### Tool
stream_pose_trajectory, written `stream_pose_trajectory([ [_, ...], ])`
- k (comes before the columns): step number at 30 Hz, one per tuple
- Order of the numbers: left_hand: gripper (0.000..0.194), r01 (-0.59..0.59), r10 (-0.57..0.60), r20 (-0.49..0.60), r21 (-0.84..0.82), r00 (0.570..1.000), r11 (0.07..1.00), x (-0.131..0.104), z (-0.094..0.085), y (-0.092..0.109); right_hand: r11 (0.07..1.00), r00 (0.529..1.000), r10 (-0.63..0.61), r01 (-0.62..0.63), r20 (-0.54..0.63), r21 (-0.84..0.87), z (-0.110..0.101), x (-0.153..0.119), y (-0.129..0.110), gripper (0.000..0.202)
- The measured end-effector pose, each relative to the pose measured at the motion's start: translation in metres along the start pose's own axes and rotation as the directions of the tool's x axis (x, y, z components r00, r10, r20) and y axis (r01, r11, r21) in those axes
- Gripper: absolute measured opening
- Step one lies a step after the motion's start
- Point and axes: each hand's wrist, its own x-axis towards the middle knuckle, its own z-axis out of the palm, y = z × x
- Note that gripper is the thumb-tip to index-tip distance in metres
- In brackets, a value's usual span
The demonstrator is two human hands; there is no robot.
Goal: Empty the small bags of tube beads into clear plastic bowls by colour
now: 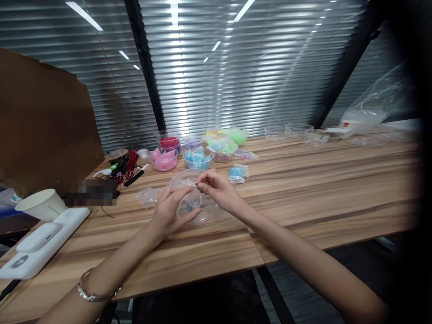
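Your left hand [170, 207] spans a small clear cup [194, 199], thumb and finger at its rim; your right hand [216, 189] pinches a tiny dark piece [197, 185] just beside it, too small to identify. Cup sits between your hands, over a clear dish [184, 175]. Looks mid-step: some blue bits [189, 207] show by the cup; inside or under, can't tell. Left over: blue packet [238, 173] right of your grip, blue packets [198, 156] and pink packets [164, 158] bowled beyond it, seemingly unused. No finished piece identifiable.
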Motion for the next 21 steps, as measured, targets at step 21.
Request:
stream_pose_trajectory([
  [21, 0.055, 0.092, -0.082, -0.075, 0.142, 0.994, 0.986, 0.0079, -0.0047, 0.0081, 0.996, 0.999, -0.039, 0.039, -0.008, -0.081, 0.0023, -0.0007, 0.0007, 0.012],
])
